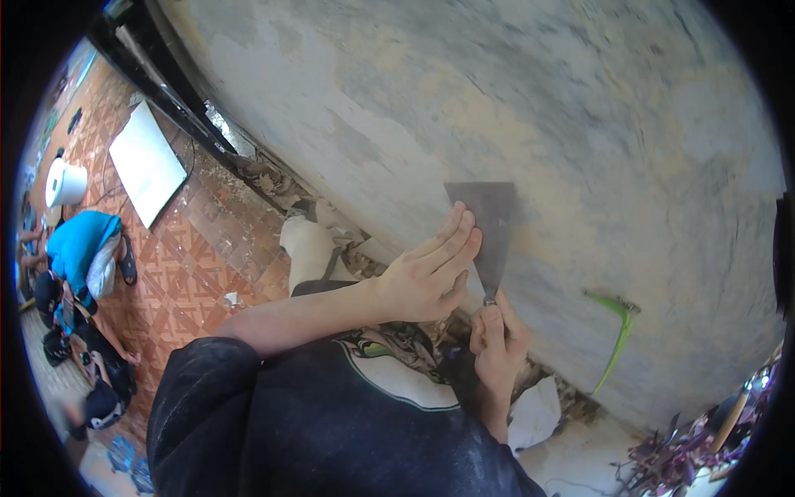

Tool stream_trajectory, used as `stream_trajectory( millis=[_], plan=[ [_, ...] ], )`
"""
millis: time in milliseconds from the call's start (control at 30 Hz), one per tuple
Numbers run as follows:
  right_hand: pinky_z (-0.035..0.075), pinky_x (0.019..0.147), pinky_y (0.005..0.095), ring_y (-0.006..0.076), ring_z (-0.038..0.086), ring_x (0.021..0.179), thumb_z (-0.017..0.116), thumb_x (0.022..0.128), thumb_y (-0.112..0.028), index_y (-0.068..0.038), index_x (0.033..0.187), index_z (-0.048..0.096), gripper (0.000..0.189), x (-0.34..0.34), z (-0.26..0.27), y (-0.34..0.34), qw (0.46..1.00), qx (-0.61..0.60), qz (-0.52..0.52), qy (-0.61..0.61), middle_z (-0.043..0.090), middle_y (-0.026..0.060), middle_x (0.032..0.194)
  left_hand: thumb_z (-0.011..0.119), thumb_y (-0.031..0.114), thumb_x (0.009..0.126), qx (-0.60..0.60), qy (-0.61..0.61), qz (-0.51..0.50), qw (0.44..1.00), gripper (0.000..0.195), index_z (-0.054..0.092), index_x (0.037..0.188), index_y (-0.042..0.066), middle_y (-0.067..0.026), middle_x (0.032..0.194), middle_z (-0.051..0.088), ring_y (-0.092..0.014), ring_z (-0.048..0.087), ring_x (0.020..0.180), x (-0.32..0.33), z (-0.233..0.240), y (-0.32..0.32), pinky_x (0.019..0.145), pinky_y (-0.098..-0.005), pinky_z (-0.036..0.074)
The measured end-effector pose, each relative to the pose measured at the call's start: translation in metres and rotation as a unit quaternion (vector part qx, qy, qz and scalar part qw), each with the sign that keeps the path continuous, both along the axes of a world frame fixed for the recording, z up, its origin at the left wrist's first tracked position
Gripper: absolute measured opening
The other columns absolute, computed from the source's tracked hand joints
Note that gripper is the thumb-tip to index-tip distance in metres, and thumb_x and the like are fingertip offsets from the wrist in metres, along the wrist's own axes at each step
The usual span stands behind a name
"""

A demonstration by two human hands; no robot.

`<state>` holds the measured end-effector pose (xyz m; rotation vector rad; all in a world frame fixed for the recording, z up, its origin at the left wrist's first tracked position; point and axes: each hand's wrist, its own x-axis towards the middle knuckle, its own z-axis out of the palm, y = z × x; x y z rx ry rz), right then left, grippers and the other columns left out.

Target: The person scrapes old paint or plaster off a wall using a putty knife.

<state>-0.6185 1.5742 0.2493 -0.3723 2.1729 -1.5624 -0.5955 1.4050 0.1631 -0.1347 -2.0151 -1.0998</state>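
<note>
My right hand (500,335) grips the handle of a wide metal putty knife (487,217), just below where the blade narrows. The blade points up, in front of a patchy, mottled plaster wall (397,118); whether it touches the wall is not clear. My left hand (431,264) reaches across from the left. Its extended fingers rest on the left side of the blade, and it does not grip the handle. Most of the handle is hidden in my right hand. To the right, a bright green angled object (617,329) lies against the wall.
Broken debris (273,180) lines the wall's foot. On the patterned floor lie a white panel (148,164) and a white bucket (67,183). A person in a blue shirt (84,248) bends down at left, with others beside. Purple-leaved plants (671,460) stand at lower right.
</note>
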Motion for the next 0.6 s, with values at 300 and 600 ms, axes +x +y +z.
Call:
stream_trajectory(
  millis=[300,600],
  plan=[
    [0.026,0.042,0.0181,0.0026,0.036,0.047,0.050,0.101,-0.014,0.004,0.139,0.050,0.042,-0.006,-0.005,-0.005,0.999,0.026,0.016,0.019,0.048,-0.0018,0.064,0.062,-0.004,0.075,-0.046,0.001,0.050,0.998,0.048,0.053,0.120,-0.017,-0.0366,0.127,0.053,-0.050,0.051,0.124,-0.006,0.006,-0.005,0.099,-0.0461,0.050],
    [0.025,0.040,0.0190,0.0030,0.034,0.045,0.049,0.102,-0.014,0.001,0.140,0.050,0.041,-0.004,-0.006,-0.004,0.999,-0.039,0.023,-0.024,0.046,-0.0026,0.062,0.063,-0.006,0.076,-0.064,-0.028,0.023,0.997,0.047,0.053,0.120,-0.018,-0.0402,0.131,0.049,-0.053,0.052,0.122,0.000,0.011,-0.011,0.099,-0.0464,0.049]
  ],
)
